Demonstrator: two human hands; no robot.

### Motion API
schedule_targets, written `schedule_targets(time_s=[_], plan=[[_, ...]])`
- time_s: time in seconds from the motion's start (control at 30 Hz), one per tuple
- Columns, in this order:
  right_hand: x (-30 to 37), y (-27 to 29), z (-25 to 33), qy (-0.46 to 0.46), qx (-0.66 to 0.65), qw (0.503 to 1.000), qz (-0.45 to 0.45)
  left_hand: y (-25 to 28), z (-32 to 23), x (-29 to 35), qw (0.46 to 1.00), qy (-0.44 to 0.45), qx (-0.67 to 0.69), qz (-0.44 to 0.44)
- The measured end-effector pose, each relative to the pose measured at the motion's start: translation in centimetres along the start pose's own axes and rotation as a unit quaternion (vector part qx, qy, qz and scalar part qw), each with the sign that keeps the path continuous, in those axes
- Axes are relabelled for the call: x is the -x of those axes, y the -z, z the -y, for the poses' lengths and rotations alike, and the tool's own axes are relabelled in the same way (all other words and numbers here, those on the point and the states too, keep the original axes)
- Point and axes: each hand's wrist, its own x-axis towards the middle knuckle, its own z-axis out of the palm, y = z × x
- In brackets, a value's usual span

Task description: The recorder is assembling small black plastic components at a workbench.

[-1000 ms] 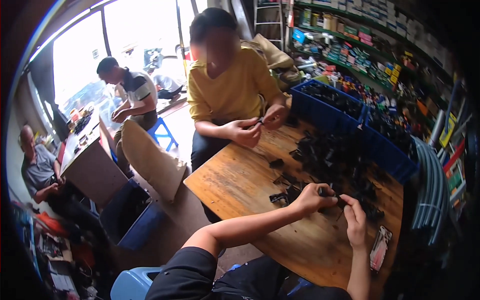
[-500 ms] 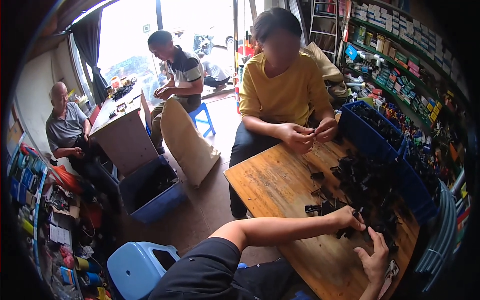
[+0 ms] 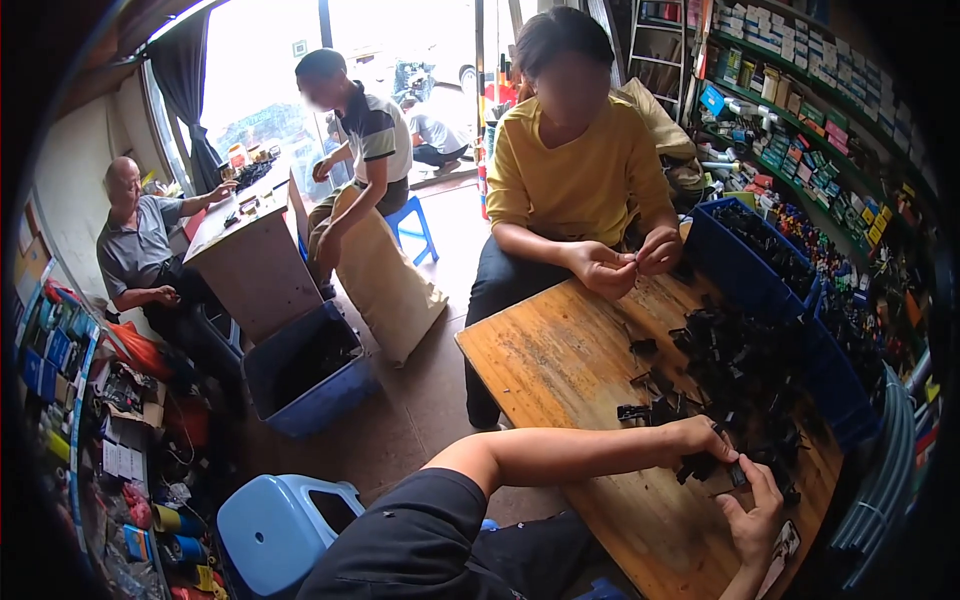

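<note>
The person's right hand is half curled, fingertips at a small black part; whether it grips cannot be told. At the part's upper end, the left hand pinches it, over the wooden table. From there, a heap of black pieces spreads toward twelve o'clock, a blue bin stands at two, and a co-worker in yellow sits at eleven, fingertips together.
</note>
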Motion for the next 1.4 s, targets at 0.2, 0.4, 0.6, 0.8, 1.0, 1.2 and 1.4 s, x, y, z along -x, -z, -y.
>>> schedule_targets(time_s=[0.2, 0.4, 0.6, 0.8, 1.0, 1.2, 1.4], plan=[[-0.1, -2.6, -0.2, -0.025, 0.102, 0.994, -0.039, -0.2, 2.0, 0.1, 0.991, -0.077, -0.108, -0.033], [0.0, -3.4, -1.2, -0.027, 0.104, 0.993, -0.05, -0.6, 2.4, 0.3, 0.972, -0.104, -0.209, -0.042], [0.0, -5.0, -3.2, 0.008, 0.185, 0.977, -0.101, -0.3, 3.5, -0.4, 0.849, -0.346, -0.388, -0.098], [-0.1, -5.1, -3.2, 0.002, 0.154, 0.98, -0.123, -0.6, 2.9, 0.1, 0.88, -0.297, -0.357, -0.1], [-1.0, -4.7, -3.2, -0.023, 0.041, 0.996, -0.077, 0.5, 1.7, -0.4, 0.837, -0.395, -0.343, -0.162], [0.0, -7.2, -4.8, 0.049, 0.135, 0.99, 0.012, 1.7, -1.0, -0.6, 0.973, -0.204, 0.048, -0.1], [-0.2, -5.5, -3.8, -0.007, 0.118, 0.992, -0.032, 1.8, -0.4, -0.5, 0.983, -0.121, 0.114, -0.073]])
